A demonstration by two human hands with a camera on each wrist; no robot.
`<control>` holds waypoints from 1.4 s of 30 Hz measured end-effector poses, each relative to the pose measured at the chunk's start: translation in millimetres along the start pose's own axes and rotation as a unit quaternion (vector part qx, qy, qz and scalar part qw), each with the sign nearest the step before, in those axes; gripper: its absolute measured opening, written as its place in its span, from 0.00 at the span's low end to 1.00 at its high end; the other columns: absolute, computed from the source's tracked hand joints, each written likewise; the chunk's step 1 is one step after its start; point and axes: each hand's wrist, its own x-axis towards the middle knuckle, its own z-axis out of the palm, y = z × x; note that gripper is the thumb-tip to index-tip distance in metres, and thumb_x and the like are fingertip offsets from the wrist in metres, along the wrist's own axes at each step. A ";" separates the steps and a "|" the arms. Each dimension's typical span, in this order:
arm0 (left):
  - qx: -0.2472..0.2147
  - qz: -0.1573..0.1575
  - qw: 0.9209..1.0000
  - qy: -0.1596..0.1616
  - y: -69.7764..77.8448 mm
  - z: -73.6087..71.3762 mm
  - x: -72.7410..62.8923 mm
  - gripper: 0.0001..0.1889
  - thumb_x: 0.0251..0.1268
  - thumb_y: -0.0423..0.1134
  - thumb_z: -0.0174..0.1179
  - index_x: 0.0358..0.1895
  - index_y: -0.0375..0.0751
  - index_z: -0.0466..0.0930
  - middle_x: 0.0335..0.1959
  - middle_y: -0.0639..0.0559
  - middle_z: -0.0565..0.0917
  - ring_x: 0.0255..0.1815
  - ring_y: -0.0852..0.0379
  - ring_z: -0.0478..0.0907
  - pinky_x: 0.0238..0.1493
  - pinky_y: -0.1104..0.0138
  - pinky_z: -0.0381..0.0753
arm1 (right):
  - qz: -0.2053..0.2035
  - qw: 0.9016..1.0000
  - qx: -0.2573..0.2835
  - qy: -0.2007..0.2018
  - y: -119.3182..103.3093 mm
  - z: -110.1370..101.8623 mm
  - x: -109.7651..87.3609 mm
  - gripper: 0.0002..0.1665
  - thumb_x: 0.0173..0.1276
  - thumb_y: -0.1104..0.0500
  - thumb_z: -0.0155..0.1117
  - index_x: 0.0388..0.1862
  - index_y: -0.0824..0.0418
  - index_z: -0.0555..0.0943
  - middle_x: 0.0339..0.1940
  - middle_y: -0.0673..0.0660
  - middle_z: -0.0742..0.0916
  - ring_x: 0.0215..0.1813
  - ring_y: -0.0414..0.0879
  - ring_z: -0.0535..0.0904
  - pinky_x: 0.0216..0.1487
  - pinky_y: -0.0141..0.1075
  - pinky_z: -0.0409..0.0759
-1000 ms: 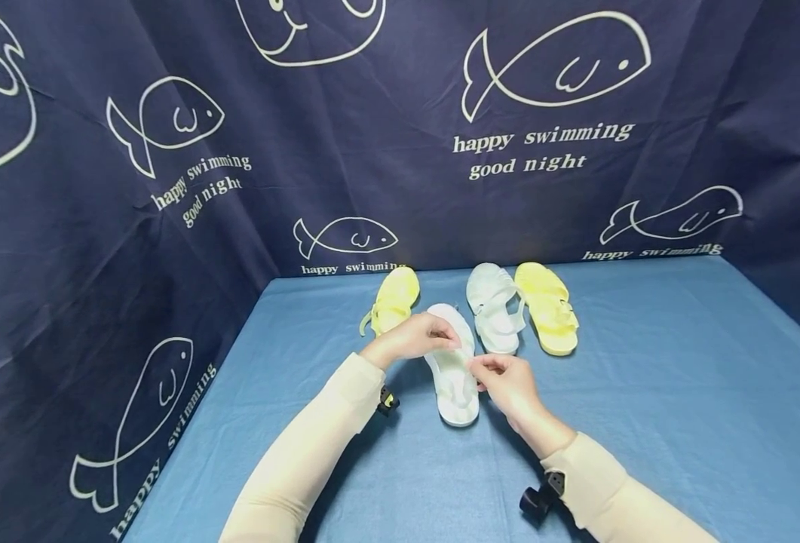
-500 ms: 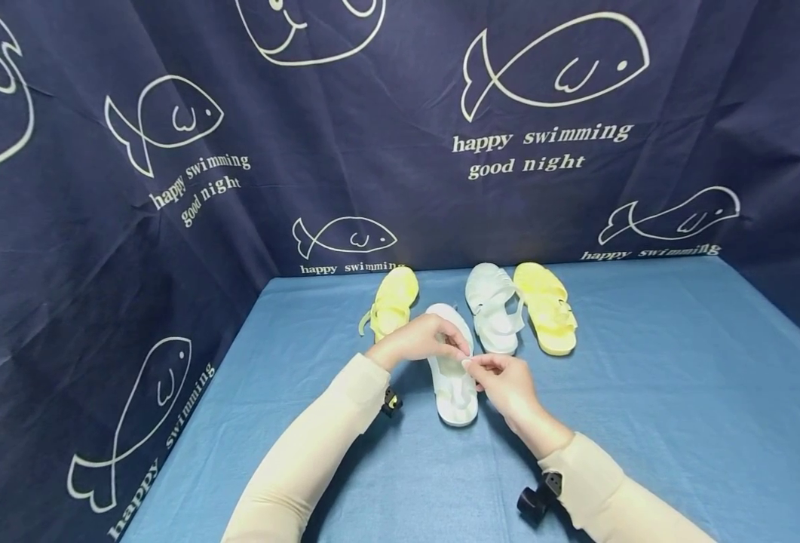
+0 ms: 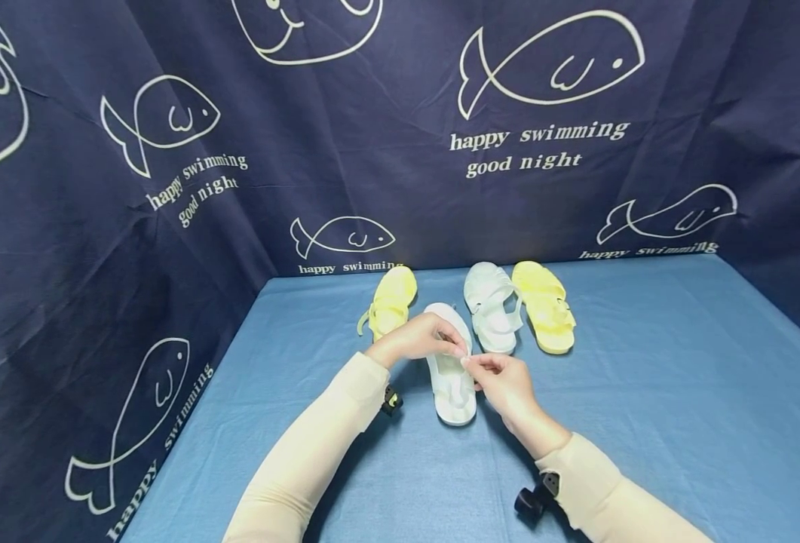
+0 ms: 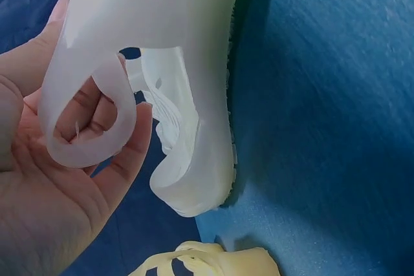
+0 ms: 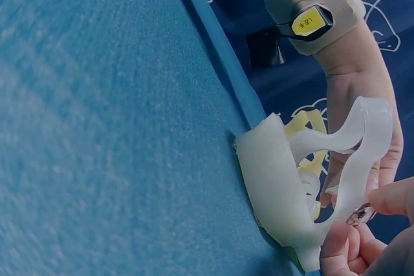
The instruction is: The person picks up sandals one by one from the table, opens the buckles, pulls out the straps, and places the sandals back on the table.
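Note:
A white sandal (image 3: pixel 455 407) lies sole down on the blue cloth, heel toward the person. My left hand (image 3: pixel 427 337) reaches over it from the left, fingertips meeting those of my right hand (image 3: pixel 504 381) at its right side. In the right wrist view, a small metal buckle (image 5: pixel 361 214) on the sandal's strap (image 5: pixel 352 179) is pinched between my right thumb and fingers. The left wrist view has the looped strap (image 4: pixel 90 153) in front of my left palm; thumb and fingers pinch at the strap, their tips partly hidden behind the sandal.
A yellow sandal (image 3: pixel 396 294) lies behind my left hand. Another white sandal (image 3: pixel 488 294) and a second yellow sandal (image 3: pixel 545 309) lie side by side at the back right. Dark blue printed curtain (image 3: pixel 372 151) encloses the table's (image 3: pixel 678 392) back and sides.
My left hand has moved slightly right and down, so its fingertips now meet the right hand's at the strap. The right hand and sandals have hardly moved.

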 end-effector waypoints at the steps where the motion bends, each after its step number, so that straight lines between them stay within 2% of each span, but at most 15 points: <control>1: 0.001 0.001 1.000 -0.001 -0.5 0.0 0.2 0.06 0.61 0.37 0.66 0.37 0.39 0.88 0.35 0.51 0.88 0.33 0.70 0.76 0.41 0.77 0.77 | 0.000 1.000 -0.002 0.000 0.1 0.0 0.0 0.15 0.66 0.60 0.66 0.43 0.72 0.84 0.28 0.56 0.86 0.27 0.39 0.78 0.32 0.29 0.81; 4: 0.007 0.008 1.000 -0.007 -3.9 -0.7 0.9 0.07 0.63 0.37 0.65 0.39 0.38 0.87 0.37 0.50 0.88 0.34 0.71 0.75 0.42 0.77 0.77 | -0.003 1.000 -0.004 0.000 0.7 -0.2 0.0 0.14 0.66 0.61 0.65 0.43 0.72 0.84 0.29 0.56 0.86 0.26 0.39 0.79 0.32 0.30 0.81; 9: 0.003 -0.004 1.000 0.018 -11.4 -7.4 -2.1 0.07 0.65 0.36 0.62 0.38 0.37 0.87 0.35 0.50 0.87 0.33 0.70 0.73 0.39 0.77 0.75 | -0.005 1.000 0.004 0.000 2.4 -1.5 -0.2 0.13 0.66 0.64 0.63 0.43 0.74 0.84 0.30 0.57 0.87 0.25 0.39 0.79 0.32 0.30 0.82; 15: 0.005 -0.005 0.999 0.031 -9.8 -13.6 -5.1 0.08 0.65 0.38 0.63 0.38 0.38 0.87 0.35 0.50 0.87 0.34 0.67 0.74 0.39 0.76 0.75 | -0.001 1.000 0.000 0.006 1.7 -2.0 -0.2 0.13 0.66 0.63 0.63 0.43 0.72 0.84 0.31 0.57 0.87 0.25 0.40 0.79 0.32 0.30 0.82; 21: 0.011 -0.037 0.996 0.080 -11.6 -13.2 -7.0 0.07 0.64 0.40 0.64 0.39 0.42 0.88 0.37 0.52 0.88 0.37 0.66 0.77 0.42 0.75 0.76 | 0.007 1.000 -0.006 0.006 0.4 -0.4 -2.1 0.13 0.66 0.62 0.64 0.43 0.72 0.84 0.30 0.56 0.87 0.25 0.40 0.79 0.32 0.30 0.82; 27: 0.012 -0.055 0.990 0.132 -14.1 -15.3 -6.3 0.07 0.65 0.41 0.63 0.39 0.43 0.87 0.37 0.52 0.88 0.39 0.62 0.80 0.43 0.72 0.79 | 0.008 1.000 -0.008 0.007 -0.2 0.9 -1.8 0.13 0.66 0.61 0.64 0.42 0.71 0.85 0.28 0.54 0.86 0.26 0.40 0.79 0.32 0.30 0.81; 32: 0.030 -0.073 0.983 0.164 -12.7 -19.4 1.5 0.06 0.65 0.40 0.63 0.37 0.43 0.86 0.37 0.52 0.87 0.44 0.58 0.83 0.46 0.70 0.80 | 0.012 1.000 -0.008 0.010 -0.9 0.5 0.1 0.13 0.65 0.60 0.65 0.42 0.71 0.84 0.26 0.51 0.85 0.26 0.40 0.78 0.32 0.30 0.81; 36: 0.043 -0.089 0.978 0.181 -11.3 -22.7 9.7 0.06 0.66 0.38 0.63 0.36 0.41 0.86 0.38 0.49 0.87 0.43 0.55 0.82 0.46 0.69 0.80 | 0.014 1.000 -0.006 0.011 -0.9 1.4 1.1 0.14 0.65 0.59 0.67 0.41 0.70 0.84 0.25 0.51 0.84 0.27 0.40 0.79 0.33 0.31 0.82; 42: 0.064 -0.120 0.974 0.181 -14.3 -26.8 21.1 0.06 0.66 0.38 0.62 0.35 0.42 0.87 0.36 0.51 0.87 0.40 0.57 0.81 0.43 0.70 0.79 | 0.020 1.000 -0.002 0.005 0.5 1.9 0.6 0.14 0.64 0.59 0.67 0.40 0.70 0.85 0.25 0.51 0.84 0.28 0.42 0.79 0.34 0.32 0.82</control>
